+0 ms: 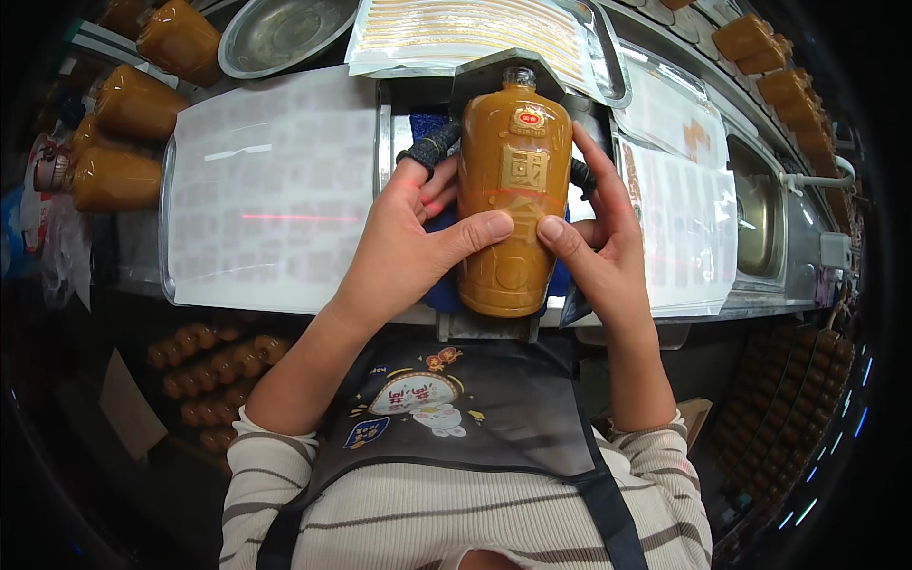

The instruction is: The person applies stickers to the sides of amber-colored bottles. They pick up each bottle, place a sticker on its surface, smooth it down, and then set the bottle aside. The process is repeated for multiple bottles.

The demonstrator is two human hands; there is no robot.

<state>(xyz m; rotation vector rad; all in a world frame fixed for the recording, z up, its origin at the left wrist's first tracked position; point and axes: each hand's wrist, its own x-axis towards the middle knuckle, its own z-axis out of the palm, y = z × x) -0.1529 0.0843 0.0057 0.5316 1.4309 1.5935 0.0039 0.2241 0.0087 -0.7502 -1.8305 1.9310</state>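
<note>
A glossy amber-brown bottle (489,171) with a clear neck, a small red-and-gold emblem and raised gold characters lies in front of me, neck pointing away. My left hand (408,223) grips its left side, thumb pressed on the front face. On the right side my right hand (608,223) holds it too, thumb on the front and fingers along the edge. Black ribbed wraps (432,149) show by the fingers on both sides; whether they cover fingers or belong to the stand, I cannot tell. Behind the bottle is a dark angular metal stand (472,79), with blue cloth below.
White sheets with faint printed patches cover a left tray (275,256) and the right-hand side (684,228). Gold-striped strips (475,33) lie at the back beside a metal bowl (285,33). More amber bottles (119,179) stand left. A sink (760,223) is at right.
</note>
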